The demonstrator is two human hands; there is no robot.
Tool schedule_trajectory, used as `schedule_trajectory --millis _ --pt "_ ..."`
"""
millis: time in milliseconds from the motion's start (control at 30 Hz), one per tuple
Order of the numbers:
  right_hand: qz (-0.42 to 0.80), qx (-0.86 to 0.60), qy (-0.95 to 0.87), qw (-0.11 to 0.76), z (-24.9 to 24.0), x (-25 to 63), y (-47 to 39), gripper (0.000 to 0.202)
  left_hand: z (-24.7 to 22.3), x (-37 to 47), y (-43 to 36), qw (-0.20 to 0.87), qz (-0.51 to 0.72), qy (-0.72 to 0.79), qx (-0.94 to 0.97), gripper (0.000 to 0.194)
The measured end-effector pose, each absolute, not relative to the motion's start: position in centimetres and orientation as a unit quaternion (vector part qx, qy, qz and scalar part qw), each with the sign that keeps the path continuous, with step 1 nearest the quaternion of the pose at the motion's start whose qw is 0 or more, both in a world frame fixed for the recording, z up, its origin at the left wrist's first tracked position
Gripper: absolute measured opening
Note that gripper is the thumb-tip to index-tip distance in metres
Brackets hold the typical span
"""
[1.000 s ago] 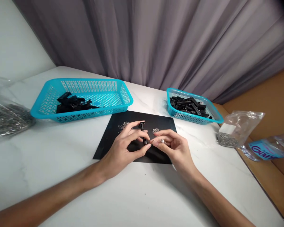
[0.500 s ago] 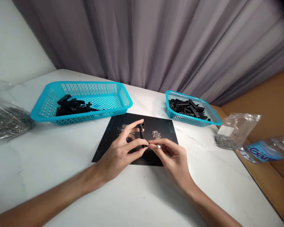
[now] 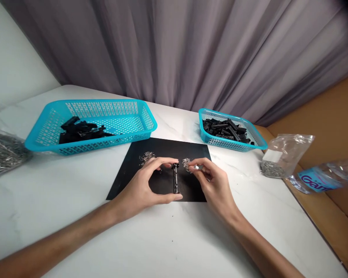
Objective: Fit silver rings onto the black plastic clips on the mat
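The left hand [image 3: 140,189] holds the black part [image 3: 175,179] between thumb and fingers — just right of it, the right hand [image 3: 216,185] grips a small white object [image 3: 196,167].

The bare left arm [image 3: 66,239] reaches in from the near left, and the bare right arm [image 3: 262,243] from the near right. The left hand [image 3: 140,189] makes a wide C shape: its thumb [image 3: 165,198] stretches rightward on the near side, its index finger [image 3: 162,160] on the far side. The right hand [image 3: 217,187] is curled, thumb and fingertips [image 3: 191,168] gathered close together, pointing to far left.
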State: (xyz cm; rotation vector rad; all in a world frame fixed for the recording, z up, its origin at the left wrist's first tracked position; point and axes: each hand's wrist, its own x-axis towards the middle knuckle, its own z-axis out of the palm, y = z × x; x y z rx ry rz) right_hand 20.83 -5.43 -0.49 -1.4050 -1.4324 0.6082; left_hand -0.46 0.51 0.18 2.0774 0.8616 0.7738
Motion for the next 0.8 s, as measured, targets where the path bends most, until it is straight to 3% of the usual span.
schedule_trajectory --millis 800 --pt "0.233 -0.495 -0.633 0.548 0.7 19.6 -4.6 0.009 0.2 0.1 0.5 0.382 0.303 0.307 0.817 0.063"
